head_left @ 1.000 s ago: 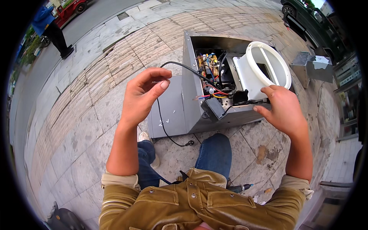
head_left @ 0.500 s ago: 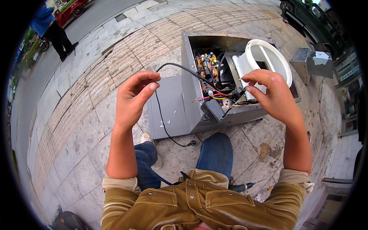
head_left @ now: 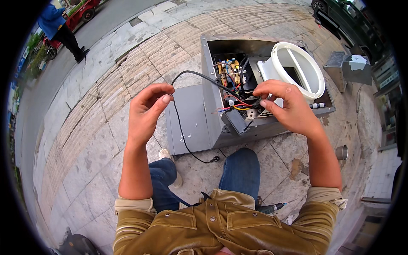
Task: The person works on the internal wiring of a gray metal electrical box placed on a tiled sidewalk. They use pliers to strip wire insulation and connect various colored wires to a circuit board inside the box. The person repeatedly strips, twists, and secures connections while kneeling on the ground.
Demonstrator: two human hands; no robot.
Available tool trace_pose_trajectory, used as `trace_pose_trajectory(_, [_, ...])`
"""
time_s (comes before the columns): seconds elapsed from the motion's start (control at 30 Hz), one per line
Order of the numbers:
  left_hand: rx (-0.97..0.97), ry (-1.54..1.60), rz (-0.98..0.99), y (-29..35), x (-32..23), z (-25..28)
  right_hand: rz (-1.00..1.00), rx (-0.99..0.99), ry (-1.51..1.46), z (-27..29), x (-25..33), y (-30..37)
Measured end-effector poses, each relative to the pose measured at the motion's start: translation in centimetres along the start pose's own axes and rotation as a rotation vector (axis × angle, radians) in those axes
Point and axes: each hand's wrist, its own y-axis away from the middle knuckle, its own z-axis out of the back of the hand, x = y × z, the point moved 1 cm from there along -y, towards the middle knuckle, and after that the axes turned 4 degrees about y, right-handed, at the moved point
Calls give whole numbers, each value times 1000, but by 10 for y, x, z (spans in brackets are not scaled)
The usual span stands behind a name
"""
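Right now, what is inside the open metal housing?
Yellow electronic components, colored wires and a white round-mouthed duct show; the right hand hides the part behind it.

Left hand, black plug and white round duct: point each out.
Left hand [head_left: 145, 109]: head view, near the thumb's base.
Black plug [head_left: 216, 159]: head view, plug body.
White round duct [head_left: 300, 69]: head view, crossbar.

The left hand [head_left: 145, 107] is raised, thumb and curled forefinger pinched together — the right hand [head_left: 292, 106] angles inward, fingers bent toward its thumb — both forearms [head_left: 137, 170] bare and spread apart
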Motion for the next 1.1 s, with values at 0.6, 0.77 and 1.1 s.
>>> trace_pose_trajectory(0.6, [-21, -64, -27, 0, -4, -3, -247, 641, 892, 21, -21, -28])
trace_pose_trajectory(0.77, [-45, -44, -46, 4, -4, 3, -223, 650, 679, 41, -35, -11])
trace_pose_trajectory(1.1, [-75, -17, -59, 4, -8, 4, -235, 265, 421, 102, -12, 21])
